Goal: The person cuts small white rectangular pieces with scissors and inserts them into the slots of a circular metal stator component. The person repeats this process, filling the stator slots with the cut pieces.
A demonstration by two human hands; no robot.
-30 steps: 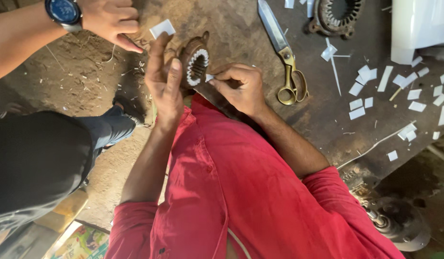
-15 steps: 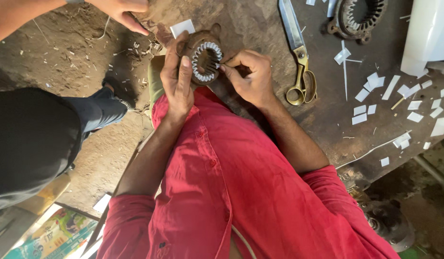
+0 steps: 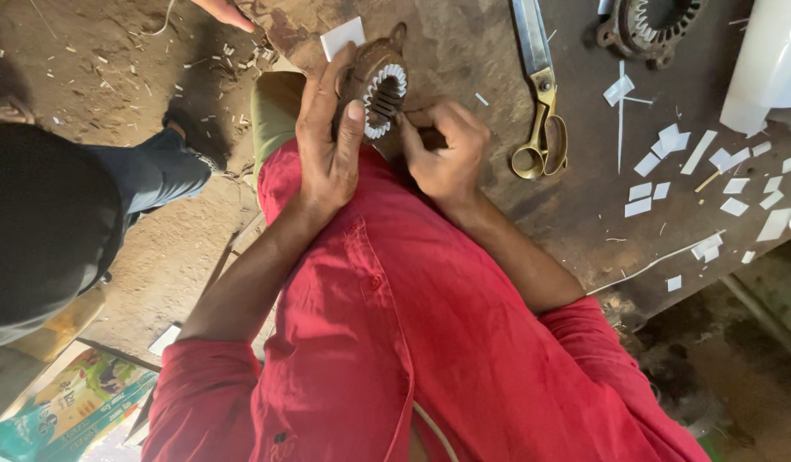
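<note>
Small motor stator (image 3: pixel 378 85) with white slot liners, held over the worktop's (image 3: pixel 464 43) near edge. Left hand (image 3: pixel 331 145) wraps it; right hand (image 3: pixel 447 145) pinched at a slot, seemingly seating a liner. Next needs fine alignment. Scissors (image 3: pixel 541 111), paper strips (image 3: pixel 669 162) right.

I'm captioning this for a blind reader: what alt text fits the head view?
Left hand grips a small round metal motor core while the right hand pinches at its white-lined slots, over a dark workbench with scissors and white paper strips.

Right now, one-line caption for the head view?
Left hand grips a slotted motor stator; right hand works at it.
</note>
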